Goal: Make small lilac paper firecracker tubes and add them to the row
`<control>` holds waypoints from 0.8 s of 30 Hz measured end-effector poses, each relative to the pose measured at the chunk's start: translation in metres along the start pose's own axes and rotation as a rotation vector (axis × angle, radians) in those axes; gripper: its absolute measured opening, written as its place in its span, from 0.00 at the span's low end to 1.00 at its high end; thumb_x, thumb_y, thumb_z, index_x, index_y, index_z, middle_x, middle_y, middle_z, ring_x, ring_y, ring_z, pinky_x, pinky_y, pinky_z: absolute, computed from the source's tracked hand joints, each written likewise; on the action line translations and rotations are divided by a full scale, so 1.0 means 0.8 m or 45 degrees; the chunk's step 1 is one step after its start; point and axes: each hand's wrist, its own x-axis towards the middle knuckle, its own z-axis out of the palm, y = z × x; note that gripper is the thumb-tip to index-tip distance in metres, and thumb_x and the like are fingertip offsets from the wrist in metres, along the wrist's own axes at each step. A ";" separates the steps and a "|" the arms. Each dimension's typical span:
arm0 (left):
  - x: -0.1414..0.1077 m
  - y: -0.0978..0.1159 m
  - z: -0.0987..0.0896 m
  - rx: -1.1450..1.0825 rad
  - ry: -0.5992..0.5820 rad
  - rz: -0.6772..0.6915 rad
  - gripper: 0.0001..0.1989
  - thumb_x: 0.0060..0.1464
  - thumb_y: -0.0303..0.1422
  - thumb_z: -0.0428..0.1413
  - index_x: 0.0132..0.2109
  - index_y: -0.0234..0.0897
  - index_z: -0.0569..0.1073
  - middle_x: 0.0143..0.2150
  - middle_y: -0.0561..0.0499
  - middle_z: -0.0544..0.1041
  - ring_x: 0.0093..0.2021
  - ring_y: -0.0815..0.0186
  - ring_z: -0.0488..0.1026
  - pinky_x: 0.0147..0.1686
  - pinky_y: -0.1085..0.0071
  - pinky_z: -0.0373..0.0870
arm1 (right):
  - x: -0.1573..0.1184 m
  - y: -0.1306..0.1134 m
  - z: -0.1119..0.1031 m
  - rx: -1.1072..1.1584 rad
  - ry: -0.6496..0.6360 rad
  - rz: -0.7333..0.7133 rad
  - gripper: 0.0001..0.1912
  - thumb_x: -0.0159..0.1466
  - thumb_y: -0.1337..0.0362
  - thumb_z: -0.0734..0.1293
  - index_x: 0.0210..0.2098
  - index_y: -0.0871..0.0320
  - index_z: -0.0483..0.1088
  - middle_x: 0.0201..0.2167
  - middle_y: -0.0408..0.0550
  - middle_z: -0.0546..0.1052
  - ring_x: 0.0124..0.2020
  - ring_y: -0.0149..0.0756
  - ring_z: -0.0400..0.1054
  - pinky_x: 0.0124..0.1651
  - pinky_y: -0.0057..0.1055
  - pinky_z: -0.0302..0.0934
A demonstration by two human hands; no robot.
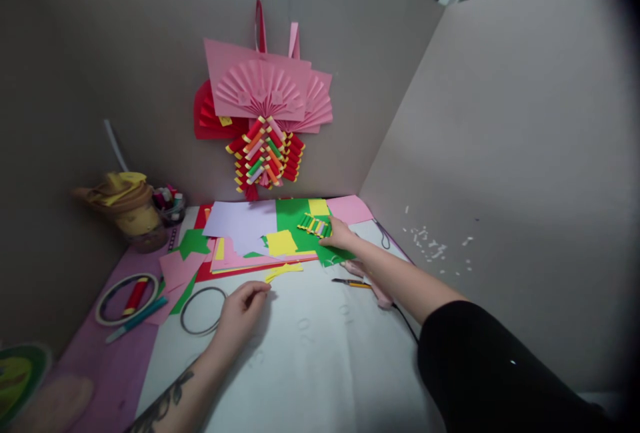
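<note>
My left hand [245, 306] rests low over the white table cover, fingers curled together. Its fingertips meet the near end of some yellow paper strips [286, 270]; whether a strip is pinched between them is hidden. Farther off, my right hand [341, 234] reaches over the paper pile, thumb and fingers closed around the right end of a row of small green, yellow and lilac paper rolls [313, 225]. Beneath that row lies green paper [295, 209]. Beside it are a yellow paper square [281, 243] and a lilac sheet [240, 219].
Under my right forearm lie a utility knife [351, 283] and a pink corded tool [381, 294], partly covered. Tape rings [187, 313], a teal pen [136, 321] and a pot [143, 219] stand or lie left. Paper fans [260, 89] with firecracker-like rolls hang on the grey back panel [375, 53].
</note>
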 end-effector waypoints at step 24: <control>0.000 -0.001 0.000 0.004 0.020 0.014 0.12 0.47 0.38 0.53 0.34 0.37 0.77 0.34 0.46 0.79 0.35 0.60 0.74 0.38 0.66 0.70 | 0.012 0.040 -0.002 0.088 -0.167 -0.188 0.63 0.41 0.63 0.74 0.66 0.61 0.34 0.64 0.62 0.51 0.63 0.52 0.49 0.61 0.42 0.49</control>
